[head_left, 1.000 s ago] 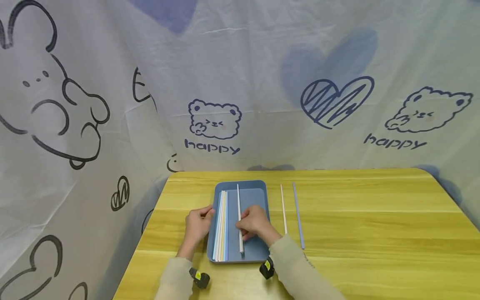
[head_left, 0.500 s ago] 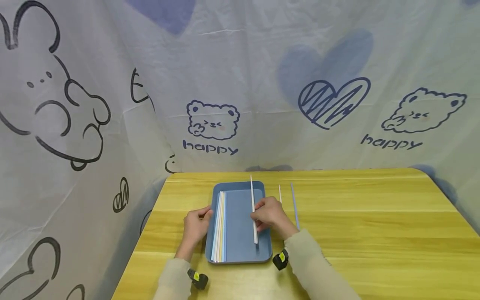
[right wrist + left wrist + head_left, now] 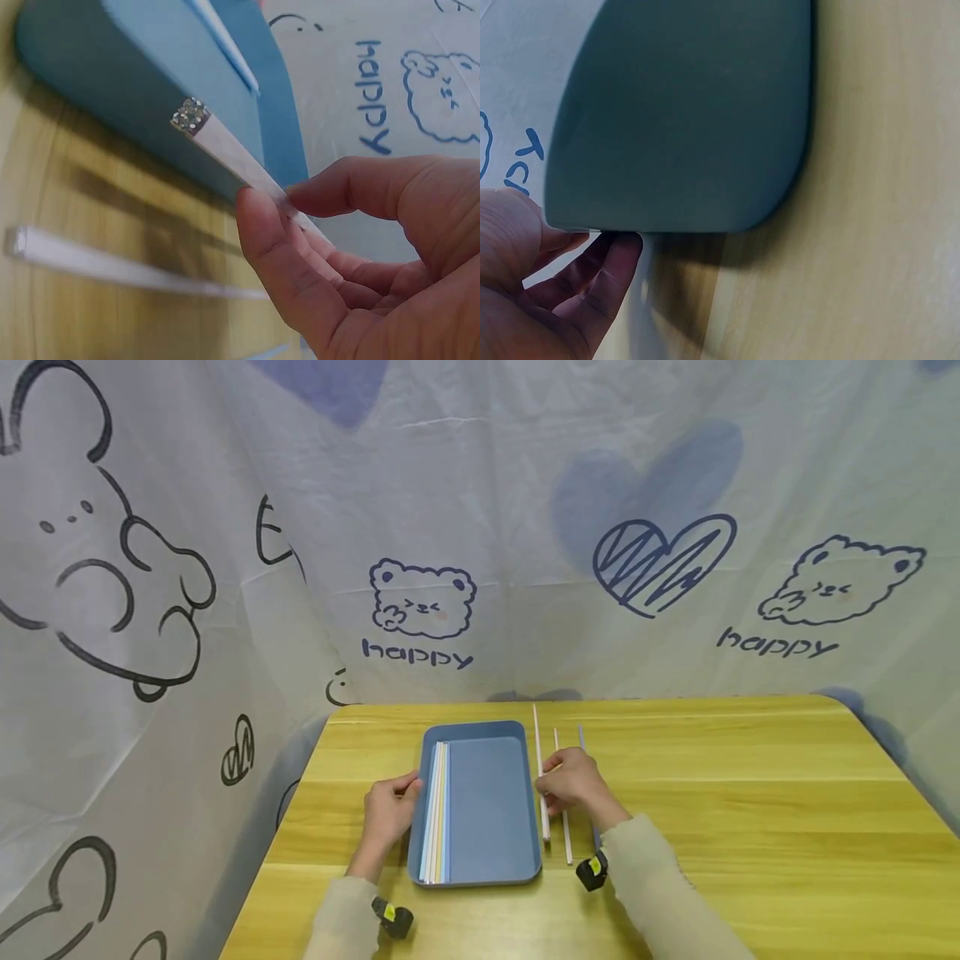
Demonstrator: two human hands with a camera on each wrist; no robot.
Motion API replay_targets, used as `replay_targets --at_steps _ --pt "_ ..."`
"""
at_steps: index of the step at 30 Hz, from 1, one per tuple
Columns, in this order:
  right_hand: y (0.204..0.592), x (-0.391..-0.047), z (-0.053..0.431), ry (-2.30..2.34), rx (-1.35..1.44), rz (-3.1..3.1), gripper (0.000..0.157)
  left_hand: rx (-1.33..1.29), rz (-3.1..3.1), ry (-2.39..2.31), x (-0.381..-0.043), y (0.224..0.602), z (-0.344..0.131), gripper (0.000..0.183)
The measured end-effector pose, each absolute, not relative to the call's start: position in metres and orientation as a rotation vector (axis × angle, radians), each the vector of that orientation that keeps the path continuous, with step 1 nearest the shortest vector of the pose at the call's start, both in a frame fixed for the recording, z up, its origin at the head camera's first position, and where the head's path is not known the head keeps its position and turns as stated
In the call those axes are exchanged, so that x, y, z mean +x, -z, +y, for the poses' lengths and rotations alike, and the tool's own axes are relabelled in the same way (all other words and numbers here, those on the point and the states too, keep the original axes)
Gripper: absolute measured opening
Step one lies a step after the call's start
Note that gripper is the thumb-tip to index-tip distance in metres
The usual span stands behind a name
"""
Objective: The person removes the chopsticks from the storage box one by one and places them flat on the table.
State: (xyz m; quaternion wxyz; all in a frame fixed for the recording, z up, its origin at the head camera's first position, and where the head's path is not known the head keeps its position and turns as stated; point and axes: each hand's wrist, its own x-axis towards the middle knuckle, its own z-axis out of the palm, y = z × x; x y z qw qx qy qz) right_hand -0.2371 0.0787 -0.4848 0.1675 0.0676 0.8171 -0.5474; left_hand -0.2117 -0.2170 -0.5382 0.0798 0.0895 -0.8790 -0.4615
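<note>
The right hand [image 3: 576, 781] pinched a pale stick [image 3: 236, 154] between its thumb and fingertips, the pads pressed onto the shaft from opposite sides, with the remaining fingers bent behind them in the right wrist view. The grip sat around the middle of the stick, a little nearer the thick end; that end, capped with a glittery silver tip [image 3: 189, 115], stuck out of the fingers toward the person, while the thin end ran away past the hand toward the printed cloth [image 3: 525, 518]. In the head view the stick lay just beside the right rim of the blue tray [image 3: 491, 810], outside it and roughly parallel to its long side; a dark shadow fell on the wooden table [image 3: 750, 785], apart from the stick. A second pale stick [image 3: 567, 843] lay on the table under and beside the hand, and a purple-blue stick [image 3: 581, 737] lay beyond it, partly hidden by the right arm. The left hand [image 3: 388, 814] was at the tray's left side, fingertips touching its edge; whether they pinched it could not be told. Inside the tray, a row of pastel sticks [image 3: 436, 814] rested along the left wall.
</note>
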Motion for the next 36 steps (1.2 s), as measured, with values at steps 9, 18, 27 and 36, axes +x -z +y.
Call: replay_targets --at_steps 9,18,27,36 --pt "0.492 -0.242 0.114 1.509 0.217 2.346 0.027 0.261 -2.638 1.376 -0.211 0.538 -0.217 0.027" --pt "0.500 -0.238 0.143 1.497 0.250 2.374 0.020 0.244 -2.620 1.348 -0.211 0.537 -0.217 0.025" --pt "0.506 -0.237 0.165 1.444 0.299 2.412 0.023 0.236 -2.607 1.338 -0.210 0.536 -0.217 0.025" --pt "0.509 -0.236 0.175 1.411 0.315 2.423 0.021 0.223 -2.621 1.356 -0.209 0.535 -0.218 0.026"
